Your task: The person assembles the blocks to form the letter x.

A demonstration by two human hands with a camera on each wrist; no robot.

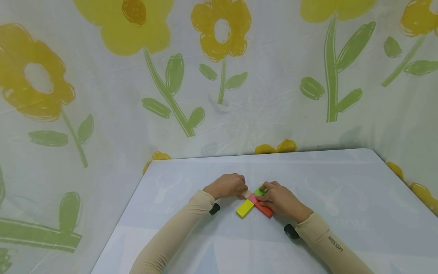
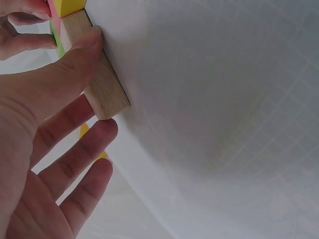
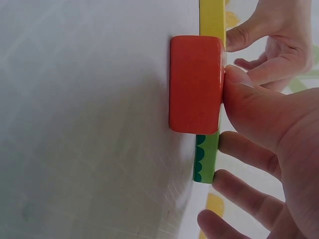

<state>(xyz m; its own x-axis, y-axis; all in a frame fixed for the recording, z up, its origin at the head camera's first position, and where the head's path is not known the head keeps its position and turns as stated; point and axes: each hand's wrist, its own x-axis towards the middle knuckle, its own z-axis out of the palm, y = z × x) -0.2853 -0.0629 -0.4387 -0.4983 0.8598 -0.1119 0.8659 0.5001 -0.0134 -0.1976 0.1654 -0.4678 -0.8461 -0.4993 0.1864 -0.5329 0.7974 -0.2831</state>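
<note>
Five small blocks meet in a cross on the table: a pink block (image 1: pixel 252 198) in the middle, with yellow (image 1: pixel 245 209), red (image 1: pixel 264 210), green (image 1: pixel 259 191) and plain wooden (image 1: pixel 246 194) blocks as its arms. My left hand (image 1: pixel 227 186) pinches the wooden block (image 2: pixel 107 87), thumb along its near side, other fingers spread past its end. My right hand (image 1: pixel 282 199) reaches over the red block (image 3: pixel 196 84) and holds the green block (image 3: pixel 206 159) between thumb and fingers, the thumb close to the pink centre. Scalloped dark green marks show on the green block's side.
The white table (image 1: pixel 164 236) has faint printed patterns. Behind and beside it hangs a white cloth (image 1: pixel 267 95) with yellow flowers. A dark wrist device (image 1: pixel 291 231) sits under the right cuff, another dark device (image 1: pixel 214 209) under the left.
</note>
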